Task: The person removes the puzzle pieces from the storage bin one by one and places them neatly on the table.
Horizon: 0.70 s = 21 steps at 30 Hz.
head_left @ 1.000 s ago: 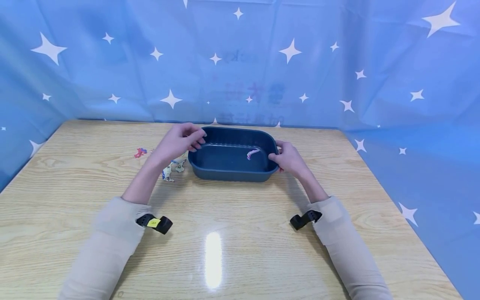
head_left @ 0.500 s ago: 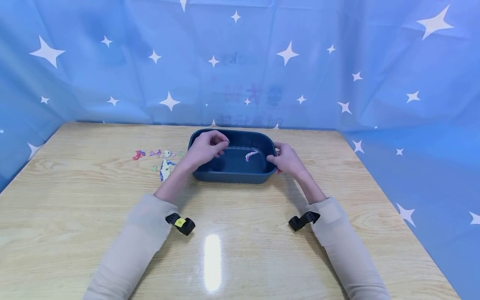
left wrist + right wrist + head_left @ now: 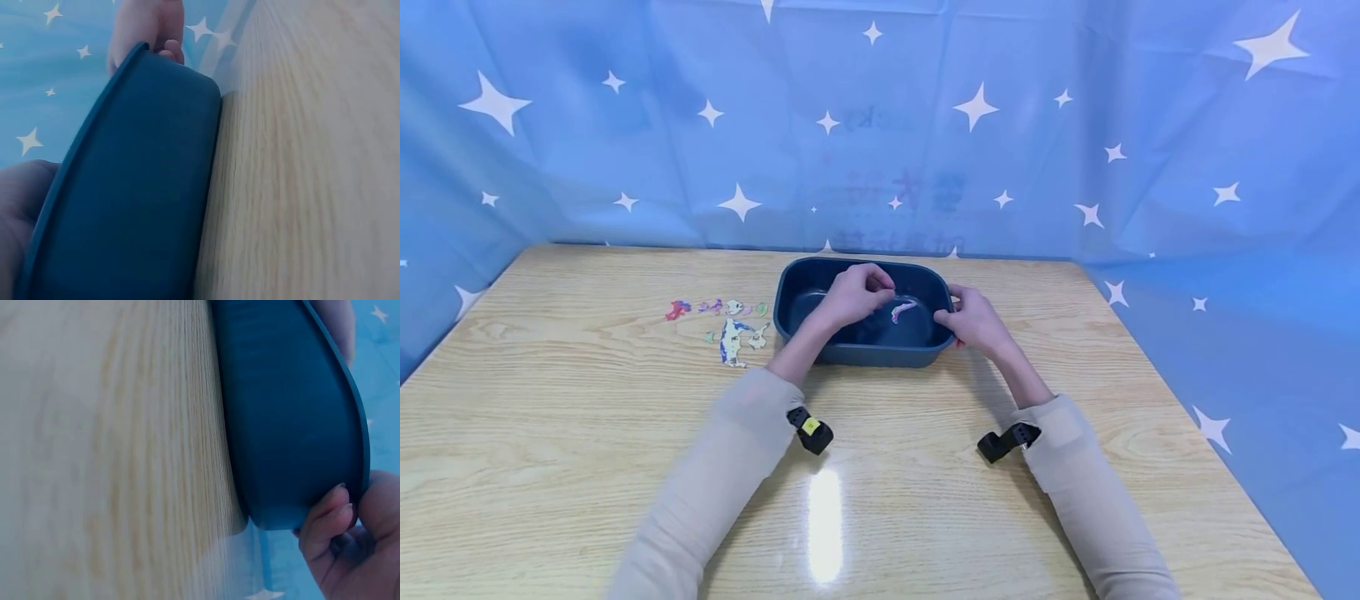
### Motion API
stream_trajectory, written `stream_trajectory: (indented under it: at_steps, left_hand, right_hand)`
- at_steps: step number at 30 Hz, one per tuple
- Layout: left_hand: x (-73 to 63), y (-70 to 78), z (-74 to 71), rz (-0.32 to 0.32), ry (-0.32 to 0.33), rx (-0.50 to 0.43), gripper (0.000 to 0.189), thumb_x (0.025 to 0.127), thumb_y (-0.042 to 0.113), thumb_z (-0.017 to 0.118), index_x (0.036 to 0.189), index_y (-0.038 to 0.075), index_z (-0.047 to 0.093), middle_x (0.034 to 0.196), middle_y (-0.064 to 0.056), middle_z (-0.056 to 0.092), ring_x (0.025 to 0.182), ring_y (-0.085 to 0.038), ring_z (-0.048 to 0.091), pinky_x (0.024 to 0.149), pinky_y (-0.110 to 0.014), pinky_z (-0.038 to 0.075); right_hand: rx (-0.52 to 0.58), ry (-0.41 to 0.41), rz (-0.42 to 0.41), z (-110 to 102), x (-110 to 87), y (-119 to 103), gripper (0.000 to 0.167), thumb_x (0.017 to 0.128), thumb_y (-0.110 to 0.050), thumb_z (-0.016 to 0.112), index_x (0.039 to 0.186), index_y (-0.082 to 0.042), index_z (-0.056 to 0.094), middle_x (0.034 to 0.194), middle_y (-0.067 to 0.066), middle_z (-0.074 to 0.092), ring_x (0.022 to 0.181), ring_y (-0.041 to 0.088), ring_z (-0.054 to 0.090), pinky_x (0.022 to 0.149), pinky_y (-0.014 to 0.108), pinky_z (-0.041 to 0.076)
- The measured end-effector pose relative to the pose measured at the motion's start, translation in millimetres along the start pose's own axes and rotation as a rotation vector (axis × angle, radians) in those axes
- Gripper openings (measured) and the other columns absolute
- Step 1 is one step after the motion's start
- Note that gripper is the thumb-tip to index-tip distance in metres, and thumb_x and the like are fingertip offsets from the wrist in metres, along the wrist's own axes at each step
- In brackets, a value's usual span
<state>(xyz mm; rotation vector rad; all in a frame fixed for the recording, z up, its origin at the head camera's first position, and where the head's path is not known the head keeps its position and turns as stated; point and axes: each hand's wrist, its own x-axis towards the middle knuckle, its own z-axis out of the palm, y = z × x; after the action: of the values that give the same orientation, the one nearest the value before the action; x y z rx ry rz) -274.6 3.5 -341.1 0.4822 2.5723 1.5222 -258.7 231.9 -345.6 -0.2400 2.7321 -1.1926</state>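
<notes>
A dark blue oblong tub point(image 3: 872, 356) with rounded corners stands on the wooden table. My right hand point(image 3: 972, 319) grips its right end, the thumb over the rim and the fingers point(image 3: 328, 519) curled against the outer wall. Reaching over the near rim, my left hand point(image 3: 859, 296) is inside the tub, fingers loosely bent and nothing seen between them. Just right of its fingertips, a small pink-and-purple cutout point(image 3: 902, 311) lies on the tub floor. The tub's outer wall hides the left fingertips in the left wrist view.
Left of the tub, several flat colourful cutouts lie on the table: a red one point(image 3: 678, 310), a larger blue-and-cream one point(image 3: 732, 342) and a green one point(image 3: 762, 309) among them. A blue star-patterned cloth point(image 3: 895, 125) hangs behind the table point(image 3: 587, 400).
My left hand has moved right, from the tub's left rim to over the inside near the cutout, baring the pieces on the table. The right hand keeps its grip.
</notes>
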Motion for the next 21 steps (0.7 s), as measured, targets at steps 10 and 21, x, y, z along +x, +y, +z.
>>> stream_trajectory:
  at_steps: [10,21]
  left_hand:
    - [9.9,-0.8,13.5,0.004,-0.101,0.216,0.019,0.099,0.008,0.064,0.115,-0.002,0.064,0.107,-0.015,0.067,0.097,-0.025,0.061,0.089,-0.036,0.05]
    - [7.9,-0.2,20.2,0.028,-0.247,0.47,0.036,0.104,0.019,0.059,0.137,0.005,0.058,0.123,-0.015,0.053,0.11,-0.026,0.048,0.096,-0.038,0.044]
  right_hand:
    - [-0.008,0.009,-0.015,-1,0.0,-2,0.057,0.098,-0.009,0.054,0.152,0.0,0.039,0.055,0.004,0.054,0.046,0.03,0.057,0.05,0.035,0.05]
    - [0.023,-0.005,-0.01,-1,0.0,-1,0.054,0.099,-0.008,0.055,0.151,0.001,0.04,0.06,0.008,0.058,0.046,0.025,0.055,0.049,0.035,0.051]
